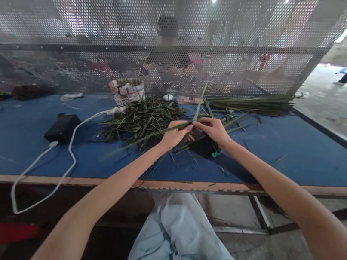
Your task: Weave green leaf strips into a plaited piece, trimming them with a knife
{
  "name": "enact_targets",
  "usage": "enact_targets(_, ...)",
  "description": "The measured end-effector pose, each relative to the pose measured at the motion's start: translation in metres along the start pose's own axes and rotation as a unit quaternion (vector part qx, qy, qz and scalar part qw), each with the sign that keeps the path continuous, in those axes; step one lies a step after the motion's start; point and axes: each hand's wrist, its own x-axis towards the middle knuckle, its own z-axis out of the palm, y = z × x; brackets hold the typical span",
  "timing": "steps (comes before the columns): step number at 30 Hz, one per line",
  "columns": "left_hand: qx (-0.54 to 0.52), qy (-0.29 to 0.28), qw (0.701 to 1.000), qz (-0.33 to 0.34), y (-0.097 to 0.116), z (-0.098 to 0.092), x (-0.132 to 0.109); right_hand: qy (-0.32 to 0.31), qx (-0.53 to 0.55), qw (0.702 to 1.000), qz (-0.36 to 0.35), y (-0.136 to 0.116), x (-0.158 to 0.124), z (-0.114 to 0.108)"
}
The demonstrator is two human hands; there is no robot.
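Note:
My left hand (174, 135) and my right hand (212, 129) meet above the blue table, fingertips almost touching. Both are closed in a pinch on long green leaf strips (198, 107) that cross between them. One strip points upward from the fingers, and others slant down to the left and right. Just left of my hands lies a loose heap of cut leaf pieces (144, 121). Below my right hand, a small green item (216, 154) rests on the table; its kind is unclear. How the strips cross inside the fingers is partly hidden.
A bundle of long leaves (256, 102) lies at the back right. Behind the heap stands a paper-covered container (129, 90). A black box (62, 127) with a white cable (71, 149) sits left, the cable looping over the table edge. A perforated metal screen (111, 21) closes the back.

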Motion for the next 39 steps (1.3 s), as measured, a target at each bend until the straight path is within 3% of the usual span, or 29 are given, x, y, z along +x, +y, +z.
enact_targets(9, -0.094, -0.005, 0.993, -0.074, -0.004, 0.004, 0.004, 0.017, -0.004, 1.000, -0.020, -0.002, 0.001, 0.001)
enact_targets(14, -0.209, -0.110, 0.967, -0.093, 0.000, -0.006, 0.007, 0.001, 0.075, 0.997, 0.009, -0.002, 0.005, -0.006)
enact_targets(17, -0.254, -0.134, 0.948, -0.134, 0.002, -0.013, 0.008, -0.020, 0.106, 0.994, 0.021, 0.000, 0.006, -0.009)
enact_targets(22, -0.262, -0.109, 0.934, -0.216, 0.005, -0.015, 0.006, -0.061, 0.074, 0.995, -0.003, 0.000, 0.005, -0.008)
enact_targets(27, -0.265, -0.054, 0.938, -0.216, 0.004, -0.011, 0.007, -0.061, 0.045, 0.997, -0.015, -0.002, 0.003, -0.006)
enact_targets(32, -0.235, 0.005, 0.951, -0.199, -0.004, -0.013, 0.015, -0.008, 0.032, 0.999, 0.002, -0.006, -0.002, -0.002)
enact_targets(39, -0.173, -0.038, 0.970, -0.163, -0.003, -0.012, 0.013, 0.015, -0.029, 0.999, -0.041, -0.007, -0.003, -0.005)
